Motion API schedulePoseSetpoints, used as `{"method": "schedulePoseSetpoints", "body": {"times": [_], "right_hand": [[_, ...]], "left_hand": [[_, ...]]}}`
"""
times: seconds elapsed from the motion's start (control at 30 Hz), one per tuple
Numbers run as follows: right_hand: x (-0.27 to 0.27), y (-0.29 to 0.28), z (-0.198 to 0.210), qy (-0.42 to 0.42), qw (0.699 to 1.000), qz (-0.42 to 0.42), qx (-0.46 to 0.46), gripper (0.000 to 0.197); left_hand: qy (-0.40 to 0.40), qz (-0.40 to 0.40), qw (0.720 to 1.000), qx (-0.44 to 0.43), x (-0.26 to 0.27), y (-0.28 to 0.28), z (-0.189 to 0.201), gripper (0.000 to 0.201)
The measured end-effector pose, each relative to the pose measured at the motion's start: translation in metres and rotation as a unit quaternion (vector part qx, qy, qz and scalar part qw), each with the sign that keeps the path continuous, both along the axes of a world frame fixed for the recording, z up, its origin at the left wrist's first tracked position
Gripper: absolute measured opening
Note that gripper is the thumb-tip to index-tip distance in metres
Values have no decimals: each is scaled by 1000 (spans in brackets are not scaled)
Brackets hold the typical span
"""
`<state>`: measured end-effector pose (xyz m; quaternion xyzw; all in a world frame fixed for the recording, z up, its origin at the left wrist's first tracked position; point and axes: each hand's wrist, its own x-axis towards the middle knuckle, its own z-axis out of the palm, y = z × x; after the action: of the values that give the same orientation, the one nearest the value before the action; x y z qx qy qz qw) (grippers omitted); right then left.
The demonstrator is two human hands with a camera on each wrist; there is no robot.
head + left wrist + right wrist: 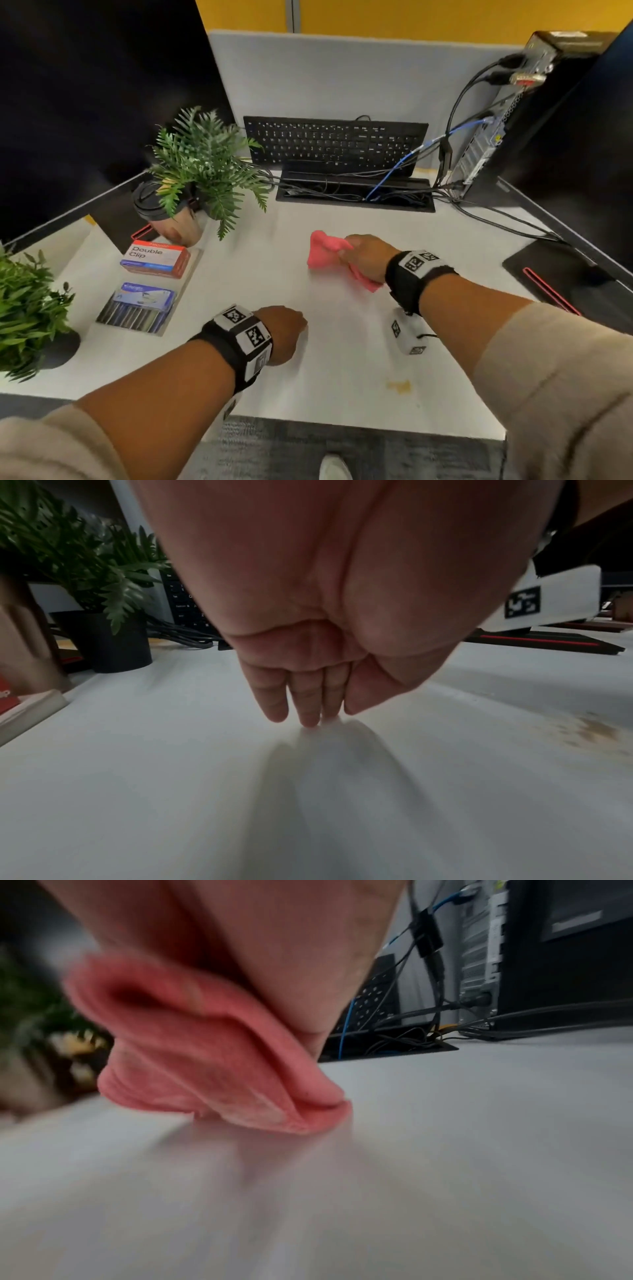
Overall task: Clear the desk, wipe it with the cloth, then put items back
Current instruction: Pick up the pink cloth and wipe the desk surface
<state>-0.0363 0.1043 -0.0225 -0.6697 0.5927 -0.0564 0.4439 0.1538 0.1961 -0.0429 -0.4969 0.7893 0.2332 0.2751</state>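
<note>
Head view: the right hand (364,255) is gripping a bunched pink cloth (323,253) and pressing it on the white desk (260,260) near the middle, in front of the keyboard (335,144). The left hand (282,334) is resting nearer the front edge, holding nothing. A brownish stain (399,385) is sitting near that edge.

Left wrist view: the straight fingers (274,693) are touching the desk (171,777).

Right wrist view: the cloth (205,1056), blurred, is lying under the hand (274,947), touching the desk (479,1123).
</note>
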Motion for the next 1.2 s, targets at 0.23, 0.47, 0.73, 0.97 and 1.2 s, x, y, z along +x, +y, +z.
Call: {"method": "schedulePoseSetpoints", "body": {"times": [0.23,0.47,0.73,0.97,1.2], "right_hand": [[-19,85,-49,-25,996,85,23,28],[-38,189,-75,20,986,166,-3,42],[-65,215,-34,-82,989,73,94,25],[-98,92,31,-36,997,-66,-26,27],[-93,91,-36,85,996,-4,22,31]], "left_hand": [[15,9,1000,8,8,14,-6,59],[11,-28,999,26,0,31,1,57],[17,-83,996,20,-7,49,2,55],[44,-78,996,5,-23,38,3,53],[26,-54,998,30,-23,36,-1,59]]}}
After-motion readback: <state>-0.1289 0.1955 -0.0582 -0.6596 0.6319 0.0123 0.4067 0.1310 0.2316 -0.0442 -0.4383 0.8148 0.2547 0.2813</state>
